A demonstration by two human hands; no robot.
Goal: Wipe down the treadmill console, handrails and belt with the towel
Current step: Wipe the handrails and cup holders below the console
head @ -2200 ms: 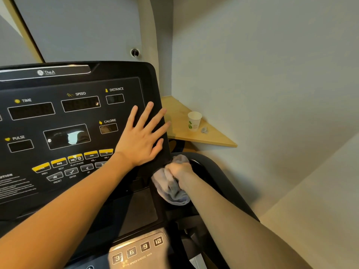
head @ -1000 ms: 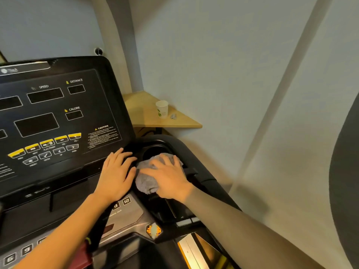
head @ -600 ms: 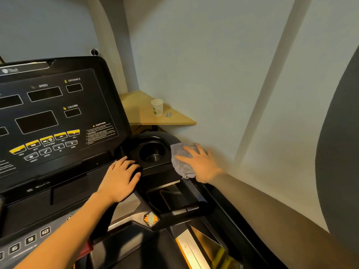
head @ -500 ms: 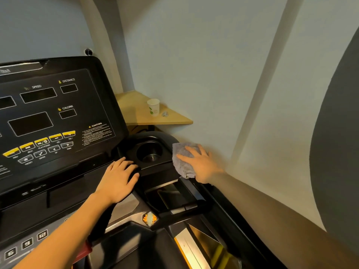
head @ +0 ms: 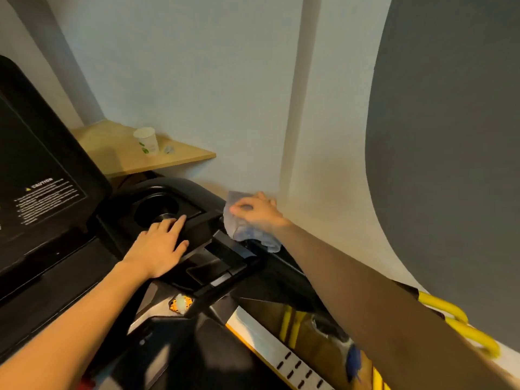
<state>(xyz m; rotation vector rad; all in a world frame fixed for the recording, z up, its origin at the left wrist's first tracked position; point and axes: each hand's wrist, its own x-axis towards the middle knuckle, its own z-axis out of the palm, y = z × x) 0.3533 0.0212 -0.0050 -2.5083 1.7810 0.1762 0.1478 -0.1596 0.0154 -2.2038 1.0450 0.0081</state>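
Here the right hand (head: 257, 213) presses the grey towel (head: 247, 226) onto the top of the right handrail (head: 284, 266), just where that rail leaves the console (head: 47, 192) beside the cup holder (head: 156, 209); its fingers curl over the bunched cloth and grip it against the black plastic. The left hand (head: 161, 244) lies with fingers straight and relaxed on the console ledge at the near edge of the cup holder, holding nothing, seemingly as a brace. What matters for the coming move is the handrail's long axis: it runs from under the towel back toward the person and down to the right, along the line of the right forearm, close to the wall. So the towel sits at the far end of the rail, and the stroke probably has to be a pull along that axis toward the body; the right hand, already on it, is the nearer one. A paper cup (head: 146, 140) stands on a wooden shelf (head: 180, 156) beyond the console, well apart from both hands. The belt is barely in view.
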